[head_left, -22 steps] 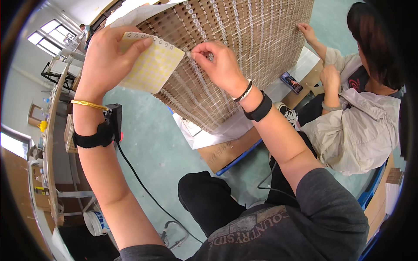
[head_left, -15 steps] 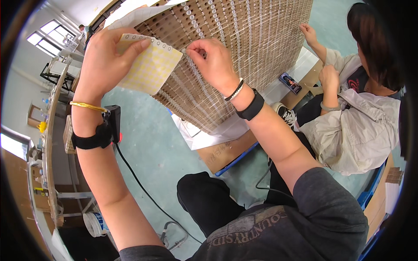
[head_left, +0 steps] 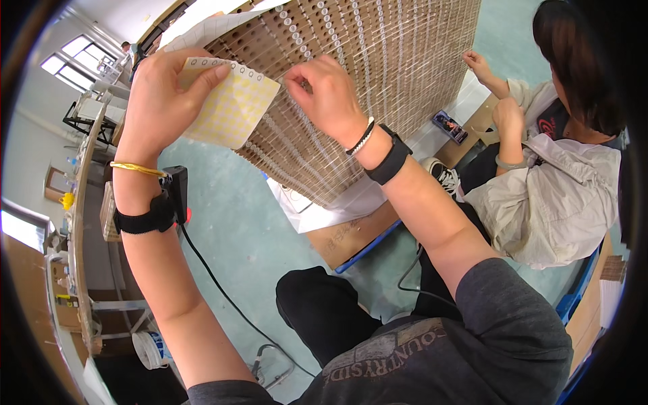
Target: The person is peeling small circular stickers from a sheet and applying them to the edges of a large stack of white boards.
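My left hand (head_left: 165, 98) grips a sheet of round stickers (head_left: 233, 104), thumb on its front. The sheet is pale with yellow dots, and a row of small printed rings runs along its upper edge. My right hand (head_left: 327, 94) is closed in a pinch just right of the sheet, close to the face of a big brown perforated block (head_left: 398, 74). Anything between those fingertips is too small or hidden to make out. Rows of holes and lines of small white round labels (head_left: 290, 27) cover the block's face.
A co-worker (head_left: 540, 162) sits at the right, hands raised near the block. A phone (head_left: 449, 127) lies on the cardboard beside it. White sheeting (head_left: 324, 214) and cardboard (head_left: 351, 239) lie under the block. A black cable (head_left: 223, 280) hangs from my left wrist; a long bench (head_left: 84, 202) stands left.
My right hand has shifted slightly left and its fingers have curled a little more. The sticker sheet has barely moved in my left hand.
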{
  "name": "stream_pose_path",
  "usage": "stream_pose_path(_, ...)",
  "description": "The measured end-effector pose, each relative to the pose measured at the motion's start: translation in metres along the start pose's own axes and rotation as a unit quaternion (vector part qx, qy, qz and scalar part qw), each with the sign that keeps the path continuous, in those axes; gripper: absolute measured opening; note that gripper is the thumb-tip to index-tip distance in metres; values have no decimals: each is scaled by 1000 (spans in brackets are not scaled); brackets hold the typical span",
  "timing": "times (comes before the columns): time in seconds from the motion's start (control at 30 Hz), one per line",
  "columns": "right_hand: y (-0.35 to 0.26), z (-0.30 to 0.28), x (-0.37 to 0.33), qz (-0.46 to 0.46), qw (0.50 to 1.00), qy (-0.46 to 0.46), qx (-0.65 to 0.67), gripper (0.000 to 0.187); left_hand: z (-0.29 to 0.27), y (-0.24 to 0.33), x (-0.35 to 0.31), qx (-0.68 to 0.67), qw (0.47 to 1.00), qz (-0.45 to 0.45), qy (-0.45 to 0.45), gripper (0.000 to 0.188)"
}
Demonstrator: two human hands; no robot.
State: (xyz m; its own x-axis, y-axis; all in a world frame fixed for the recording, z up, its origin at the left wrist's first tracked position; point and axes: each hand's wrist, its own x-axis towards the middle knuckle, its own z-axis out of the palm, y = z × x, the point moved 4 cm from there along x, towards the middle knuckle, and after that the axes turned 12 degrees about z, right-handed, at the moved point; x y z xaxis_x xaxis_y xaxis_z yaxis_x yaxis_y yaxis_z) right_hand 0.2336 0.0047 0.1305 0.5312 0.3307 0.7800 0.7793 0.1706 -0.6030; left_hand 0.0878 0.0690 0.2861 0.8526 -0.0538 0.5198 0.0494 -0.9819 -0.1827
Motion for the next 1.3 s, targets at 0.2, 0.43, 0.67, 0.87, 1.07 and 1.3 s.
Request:
stream_pose_path(0.2,4,-1,-8,165,968,-131,133,11,2,-2,-1,-30,998,-44,-21,31)
stream_pose_path(0.43,8,-6,-4,143,980,-72,121,10,1,-8,-2,-13,1000,-26,4,34)
stream_pose_path(0.67,4,1,-4,2,998,48,45,4,3,-11,-3,-19,999,-35,1,34)
stream_pose_path(0.87,2,0,-3,-13,998,45,33,3,0,-3,1,9,999,-38,-28,35)
stream_pose_path(1.07,1,3,-2,34,998,11,46,3,1,-7,0,13,999,-27,-25,35)
stream_pose_path(1.3,5,0,-8,32,995,-10,95,4,0,-6,0,-1,999,-33,-33,36)
